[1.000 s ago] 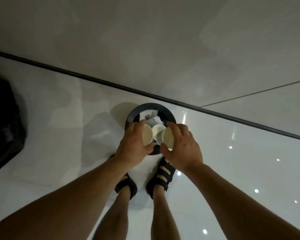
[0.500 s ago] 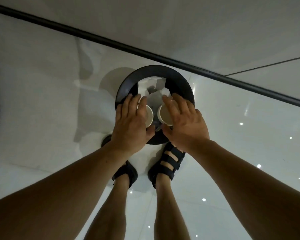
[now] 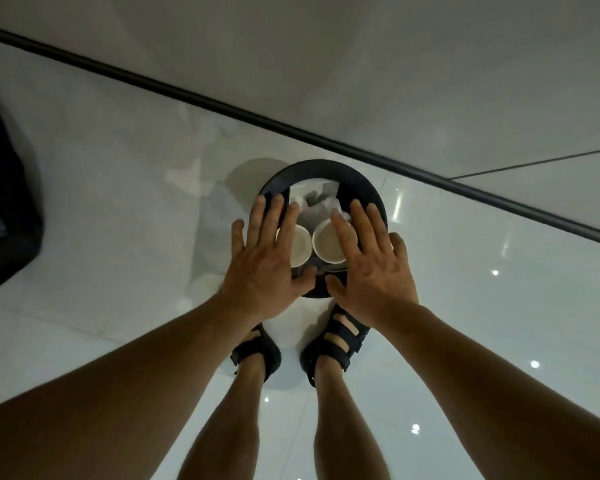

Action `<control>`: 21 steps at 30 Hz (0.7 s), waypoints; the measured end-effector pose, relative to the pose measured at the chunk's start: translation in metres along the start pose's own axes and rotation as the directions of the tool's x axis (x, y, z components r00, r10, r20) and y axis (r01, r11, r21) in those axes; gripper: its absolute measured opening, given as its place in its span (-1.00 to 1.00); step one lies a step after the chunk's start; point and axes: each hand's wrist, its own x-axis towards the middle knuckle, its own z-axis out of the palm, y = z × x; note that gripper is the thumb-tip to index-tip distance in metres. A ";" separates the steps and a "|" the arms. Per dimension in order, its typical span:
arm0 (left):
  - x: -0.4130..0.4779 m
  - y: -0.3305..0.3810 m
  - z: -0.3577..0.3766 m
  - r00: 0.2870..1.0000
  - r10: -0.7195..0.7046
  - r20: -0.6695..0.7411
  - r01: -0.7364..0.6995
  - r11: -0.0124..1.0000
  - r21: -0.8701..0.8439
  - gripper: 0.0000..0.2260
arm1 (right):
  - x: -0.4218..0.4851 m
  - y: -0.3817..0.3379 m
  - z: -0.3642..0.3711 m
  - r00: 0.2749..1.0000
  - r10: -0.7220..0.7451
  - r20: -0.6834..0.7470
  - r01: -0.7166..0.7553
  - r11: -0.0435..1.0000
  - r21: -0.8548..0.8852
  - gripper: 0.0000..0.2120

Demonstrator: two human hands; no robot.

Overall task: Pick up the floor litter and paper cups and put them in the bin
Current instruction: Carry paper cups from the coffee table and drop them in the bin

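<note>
Sandals [image 3: 340, 341] are standing on the glossy floor. Just ahead, the left hand [image 3: 267, 265] and right hand [image 3: 371, 268] are hovering flat, fingers straight and spread, holding nothing. Beneath the fingers, two paper cups [image 3: 328, 245] are sitting mouth-up, side by side, inside the black bin [image 3: 361, 181], with crumpled paper [image 3: 309, 199] lying beyond them.

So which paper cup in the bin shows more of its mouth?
The cup by the right hand: most of its round mouth shows, whereas the left hand covers much of the other cup.
</note>
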 end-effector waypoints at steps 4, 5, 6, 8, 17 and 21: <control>-0.023 0.015 -0.052 0.990 -0.137 0.031 0.139 0.989 -0.059 -0.19 | -0.033 0.000 -0.046 0.999 0.011 0.037 -0.011 1.000 0.017 -0.03; -0.030 0.021 -0.065 0.989 -0.144 0.040 0.146 0.987 -0.066 -0.21 | -0.042 0.000 -0.059 0.999 0.025 0.049 -0.026 1.000 0.017 -0.05; -0.036 0.027 -0.079 0.988 -0.148 0.045 0.151 0.985 -0.085 -0.22 | -0.050 0.001 -0.073 0.998 0.041 0.057 -0.042 0.999 0.014 -0.06; -0.049 0.042 -0.109 0.991 -0.127 0.042 0.131 0.983 -0.130 -0.25 | -0.069 0.001 -0.105 0.995 0.081 0.066 -0.081 0.997 -0.001 -0.09; -0.122 0.126 -0.238 0.986 0.161 0.034 -0.156 0.979 -0.131 -0.26 | -0.214 -0.015 -0.240 0.931 0.363 0.026 -0.364 0.931 0.028 -0.17; -0.162 0.146 -0.278 0.962 0.249 0.110 -0.237 0.965 -0.112 -0.25 | -0.309 -0.044 -0.262 0.841 0.542 0.016 -0.539 0.833 0.128 -0.17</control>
